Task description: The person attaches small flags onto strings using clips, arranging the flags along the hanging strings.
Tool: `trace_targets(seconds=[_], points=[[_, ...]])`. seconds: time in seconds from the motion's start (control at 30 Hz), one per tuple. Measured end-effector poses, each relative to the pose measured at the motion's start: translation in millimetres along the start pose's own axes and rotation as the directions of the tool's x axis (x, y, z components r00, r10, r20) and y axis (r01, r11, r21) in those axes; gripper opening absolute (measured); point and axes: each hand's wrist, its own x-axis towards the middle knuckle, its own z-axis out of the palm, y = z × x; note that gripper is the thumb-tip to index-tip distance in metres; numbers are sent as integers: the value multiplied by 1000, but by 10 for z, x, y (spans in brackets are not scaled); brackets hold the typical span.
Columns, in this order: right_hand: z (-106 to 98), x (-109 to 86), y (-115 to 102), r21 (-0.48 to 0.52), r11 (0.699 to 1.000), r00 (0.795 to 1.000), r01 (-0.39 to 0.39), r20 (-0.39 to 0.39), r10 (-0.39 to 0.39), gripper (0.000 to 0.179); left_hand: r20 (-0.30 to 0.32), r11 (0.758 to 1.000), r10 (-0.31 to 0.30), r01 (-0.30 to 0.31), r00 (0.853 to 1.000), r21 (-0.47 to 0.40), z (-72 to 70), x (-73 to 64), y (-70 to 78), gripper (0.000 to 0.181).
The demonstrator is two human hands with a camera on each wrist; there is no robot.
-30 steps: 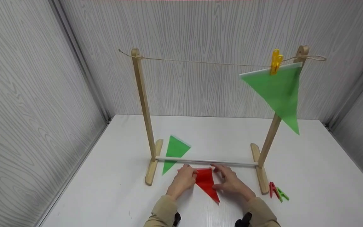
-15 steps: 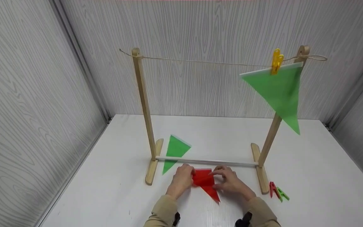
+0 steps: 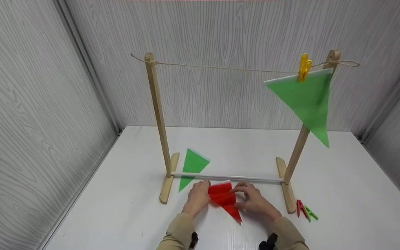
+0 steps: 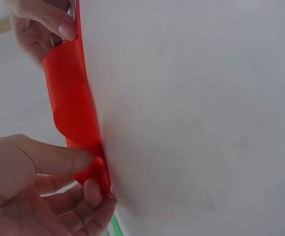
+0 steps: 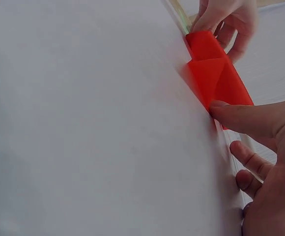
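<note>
A red triangular pennant (image 3: 223, 198) with a white top edge lies bent between both hands, its tip pointing toward the person. My left hand (image 3: 198, 197) pinches its left corner; in the left wrist view the thumb and fingertips close on the red cloth (image 4: 73, 108). At the right side, my right hand (image 3: 252, 200) holds the pennant between thumb and index finger. The right wrist view has that thumb on the folded red cloth (image 5: 206, 81), with the other fingers spread apart below it.
A wooden stand (image 3: 160, 128) carries a string (image 3: 214, 68). A yellow clothespin (image 3: 304, 67) holds a green pennant (image 3: 307, 100) on it. Another green pennant (image 3: 193, 165) lies under the white crossbar (image 3: 227, 177). Red (image 3: 301, 209) and light green (image 3: 311, 213) clothespins lie at the right foot.
The left hand has shifted slightly left at the pennant's corner. The red pennant's top edge has tilted up and its middle has folded. The right index finger has come over the cloth.
</note>
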Motion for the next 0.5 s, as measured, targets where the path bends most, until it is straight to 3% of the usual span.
trace_targets(seconds=[0.13,0.23,0.3,0.4,0.5], points=[[12,-1,1,-7,1000,1000,5,-17,-5,43,64,986,-68,77,996,-151,-10,41,-87,22],[16,0,-3,12,1000,1000,10,-21,-10,53,103,949,-114,139,988,-282,-26,53,-170,20],[20,-1,-3,31,999,1000,8,-20,-8,61,132,916,-136,176,982,-361,-47,52,-226,23],[18,2,-9,62,998,1000,-9,-18,10,71,167,844,-159,222,973,-488,-80,50,-304,27],[14,13,-6,73,997,1000,-11,-19,13,75,166,771,-162,229,973,-594,-98,51,-368,30]])
